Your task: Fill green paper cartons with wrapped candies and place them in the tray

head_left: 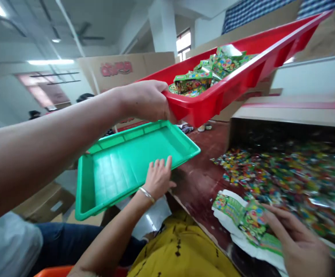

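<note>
My left hand [158, 177], with a silver bangle at the wrist, is at the near rim of a green tray [138, 154]. Its fingers are stretched out and slightly apart; whether they touch the rim I cannot tell. At lower right, my right hand [297, 238] has its fingers closed on a small green printed packet [254, 221]. Under that packet lie more green printed packets [231, 207] with white edges, on the dark red table. A co-worker's hand [147, 100] reaches across from the left and grips the corner of a red tray [208, 104], tilted and holding several green packets [193, 79].
Many small colourful wrapped pieces [271, 177] spill from a cardboard box [294, 111] lying on the red table [204, 173] at right. Another person's jeans [66, 242] and a brown carton [43, 200] are at lower left. Large cardboard sheets [144, 61] stand behind.
</note>
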